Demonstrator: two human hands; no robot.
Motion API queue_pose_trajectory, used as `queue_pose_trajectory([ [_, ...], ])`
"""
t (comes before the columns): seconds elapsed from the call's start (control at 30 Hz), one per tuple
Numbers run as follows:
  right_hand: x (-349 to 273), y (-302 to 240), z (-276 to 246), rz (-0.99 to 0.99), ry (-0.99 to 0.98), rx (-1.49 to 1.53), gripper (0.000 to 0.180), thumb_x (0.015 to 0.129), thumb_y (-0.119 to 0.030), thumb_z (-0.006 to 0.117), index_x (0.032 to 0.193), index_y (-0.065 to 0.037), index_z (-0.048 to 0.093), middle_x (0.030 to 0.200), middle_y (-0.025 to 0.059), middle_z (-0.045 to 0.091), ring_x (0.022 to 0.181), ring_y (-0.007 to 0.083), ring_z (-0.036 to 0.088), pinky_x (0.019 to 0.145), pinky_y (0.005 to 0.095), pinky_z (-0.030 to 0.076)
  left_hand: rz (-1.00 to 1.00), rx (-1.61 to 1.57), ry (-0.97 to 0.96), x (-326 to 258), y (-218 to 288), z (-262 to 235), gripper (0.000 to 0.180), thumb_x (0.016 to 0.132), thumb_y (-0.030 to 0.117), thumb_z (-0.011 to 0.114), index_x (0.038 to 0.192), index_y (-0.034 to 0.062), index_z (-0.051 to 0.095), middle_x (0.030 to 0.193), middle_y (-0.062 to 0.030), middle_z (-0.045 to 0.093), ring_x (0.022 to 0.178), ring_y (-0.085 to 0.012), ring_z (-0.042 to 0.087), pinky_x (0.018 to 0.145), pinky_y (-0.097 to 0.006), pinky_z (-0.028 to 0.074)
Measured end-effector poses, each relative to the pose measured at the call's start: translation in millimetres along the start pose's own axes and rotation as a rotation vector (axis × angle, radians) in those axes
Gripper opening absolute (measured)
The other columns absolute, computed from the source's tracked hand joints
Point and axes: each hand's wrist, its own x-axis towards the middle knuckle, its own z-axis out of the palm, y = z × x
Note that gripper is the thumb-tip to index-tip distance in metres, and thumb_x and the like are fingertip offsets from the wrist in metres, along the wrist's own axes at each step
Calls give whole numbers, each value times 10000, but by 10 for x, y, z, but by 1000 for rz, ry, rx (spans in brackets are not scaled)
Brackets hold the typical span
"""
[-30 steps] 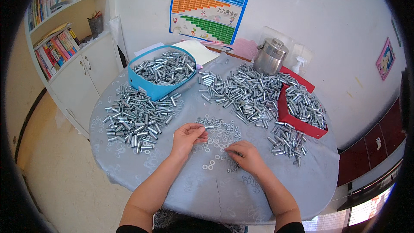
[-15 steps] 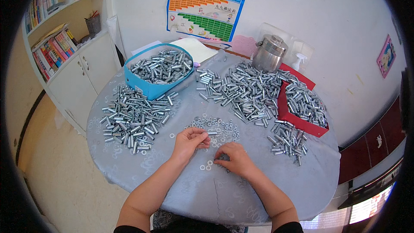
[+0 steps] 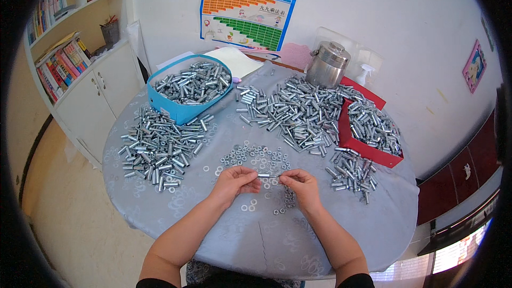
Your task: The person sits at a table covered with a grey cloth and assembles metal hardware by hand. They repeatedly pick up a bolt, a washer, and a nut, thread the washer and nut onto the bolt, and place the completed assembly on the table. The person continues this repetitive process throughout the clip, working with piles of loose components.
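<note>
Metal rod (image 3: pixel 264 175), short and silvery, lies level between the two hands, just above the middle of the table (image 3: pixel 224 250), with its left end at the left hand and its right end at the right hand. Thumb and forefinger of the left hand (image 3: pixel 232 185) are pinched on it, the other fingers loosely curled. The right hand (image 3: pixel 303 185) has its thumb and fingertips drawn close together at the far end; whether they grip the rod or some small part there, I cannot tell. Small metal rings (image 3: pixel 256 154) lie scattered just beyond and around the hands, and flat pale washers (image 3: pixel 248 208) lie nearer the person, between the forearms. Well to the left, a heap of similar rods (image 3: pixel 160 146) sits in front of a filled blue bin (image 3: pixel 186 112); to the right, more surround a red box (image 3: pixel 368 153).
</note>
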Motion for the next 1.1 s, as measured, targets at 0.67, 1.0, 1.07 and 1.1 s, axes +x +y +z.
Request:
queue_pose_trajectory([
  [0.67,-10,75,-25,-75,-52,-40,124,757,-54,648,868,1,647,829,43,620,773,106,564,697,215,432,-157,-70,-95,0,-75,9,182,817,160,600,869,-11,565,808,-133,622,707,-194,625,653,-290,536],
  [1.0,-42,37,25,-101,2,-13,157,760,-40,638,910,5,634,877,50,614,802,112,566,727,218,436,-165,-105,-83,-3,-94,17,196,816,168,604,873,-14,559,820,-139,620,712,-204,626,654,-289,537],
  [1.07,-31,49,28,-41,57,89,165,762,-27,627,924,9,620,850,66,611,778,132,569,717,236,446,-171,-113,-82,2,-96,18,193,815,166,604,872,-13,558,822,-141,620,713,-206,626,654,-290,537],
  [1.1,-25,56,30,-12,83,140,170,763,-21,621,930,11,612,836,73,609,767,142,571,712,245,450,-174,-117,-80,2,-95,18,191,815,164,604,872,-13,558,822,-142,619,714,-207,626,654,-291,537],
])
